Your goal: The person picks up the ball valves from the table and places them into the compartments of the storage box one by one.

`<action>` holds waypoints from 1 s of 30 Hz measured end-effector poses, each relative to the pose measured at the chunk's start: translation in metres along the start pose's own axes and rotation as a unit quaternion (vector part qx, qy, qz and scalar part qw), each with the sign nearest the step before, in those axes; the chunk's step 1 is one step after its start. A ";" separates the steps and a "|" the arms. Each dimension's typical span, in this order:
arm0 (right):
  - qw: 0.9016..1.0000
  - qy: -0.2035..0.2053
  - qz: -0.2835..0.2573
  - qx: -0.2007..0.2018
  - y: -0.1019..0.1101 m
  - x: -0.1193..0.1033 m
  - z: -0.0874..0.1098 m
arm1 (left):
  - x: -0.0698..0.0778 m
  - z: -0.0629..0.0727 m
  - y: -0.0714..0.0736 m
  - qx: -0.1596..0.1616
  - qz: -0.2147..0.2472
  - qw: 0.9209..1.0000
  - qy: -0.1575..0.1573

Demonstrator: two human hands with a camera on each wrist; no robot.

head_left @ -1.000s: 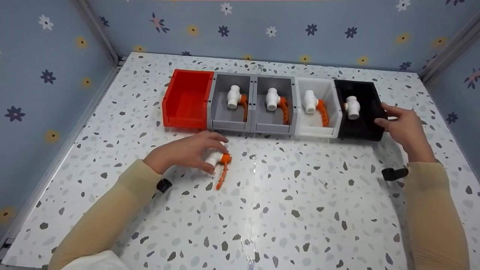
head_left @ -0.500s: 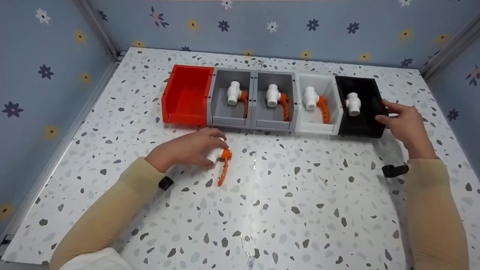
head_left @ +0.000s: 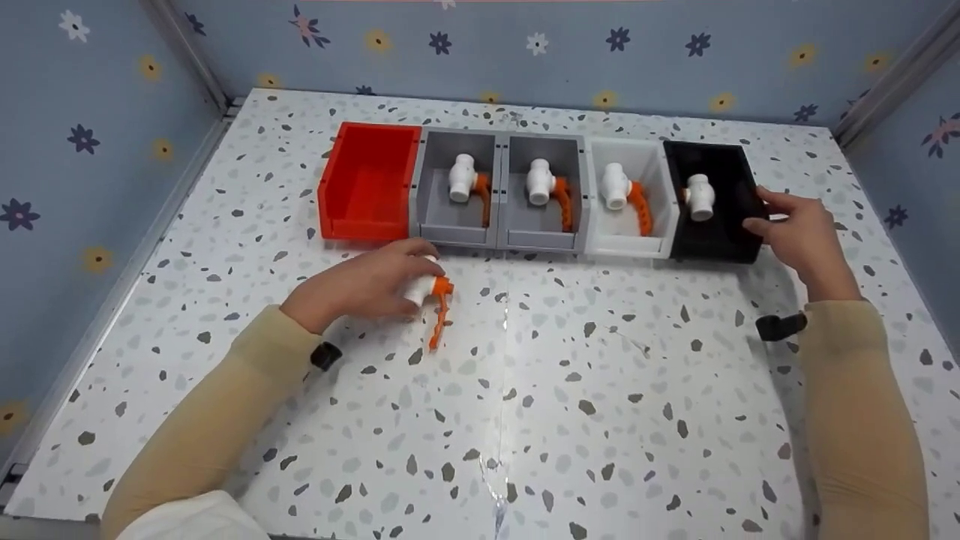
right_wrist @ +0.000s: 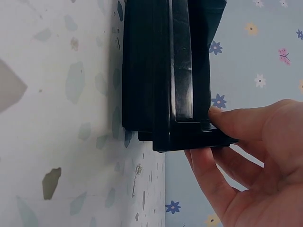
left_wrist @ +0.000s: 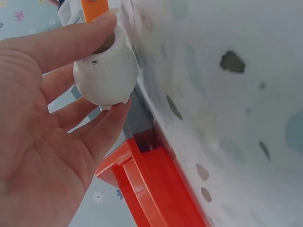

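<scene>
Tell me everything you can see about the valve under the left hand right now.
The valve is a small white ball valve, plastic by its look, with an orange lever handle that points toward the person. It lies on the speckled table, just in front of the red bin and apart from it. The left hand grips its white body, fingers curled round it.

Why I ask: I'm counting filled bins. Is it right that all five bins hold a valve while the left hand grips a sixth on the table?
Not quite: the head view shows the red bin empty. The other four hold valves, and the left hand grips another valve on the table.
</scene>
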State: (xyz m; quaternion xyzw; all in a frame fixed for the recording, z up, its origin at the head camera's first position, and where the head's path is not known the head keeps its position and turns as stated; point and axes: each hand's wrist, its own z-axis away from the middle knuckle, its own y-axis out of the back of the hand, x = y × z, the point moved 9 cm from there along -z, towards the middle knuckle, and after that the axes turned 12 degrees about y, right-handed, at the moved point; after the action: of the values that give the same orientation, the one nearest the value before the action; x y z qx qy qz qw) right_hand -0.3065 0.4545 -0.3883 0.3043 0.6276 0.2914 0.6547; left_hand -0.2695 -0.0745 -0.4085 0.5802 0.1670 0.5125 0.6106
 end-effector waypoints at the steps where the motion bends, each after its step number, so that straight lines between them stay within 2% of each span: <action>1: 1.000 0.002 0.002 0.001 0.000 0.000 -0.001 | -0.002 0.000 0.003 0.008 0.000 1.000 0.002; 6: 1.000 0.002 0.001 0.004 0.001 0.001 -0.001 | -0.008 -0.001 0.020 0.050 -0.001 0.999 0.007; 11: 1.000 0.006 0.001 0.007 0.001 0.001 -0.002 | -0.014 0.004 0.040 0.098 0.007 0.995 0.016; 16: 1.000 0.011 -0.003 0.004 0.000 -0.001 -0.003 | -0.022 0.011 0.063 0.153 0.027 0.988 0.016; 20: 1.000 0.015 -0.001 0.004 0.001 -0.001 -0.004 | -0.032 0.012 0.081 0.196 0.033 0.980 0.027; 25: 1.000 0.018 -0.003 0.003 0.000 -0.003 -0.003 | -0.047 0.011 0.098 0.239 0.036 0.969 0.056; 30: 1.000 0.020 0.000 0.004 0.000 -0.004 -0.003 | -0.064 0.008 0.111 0.259 0.055 0.959 0.101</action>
State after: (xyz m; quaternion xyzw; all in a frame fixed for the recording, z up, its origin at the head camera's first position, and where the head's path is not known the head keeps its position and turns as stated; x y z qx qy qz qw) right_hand -0.3094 0.4512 -0.3860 0.3009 0.6418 0.2944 0.6410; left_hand -0.3379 -0.1533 -0.3337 0.6723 0.3227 0.5402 0.3900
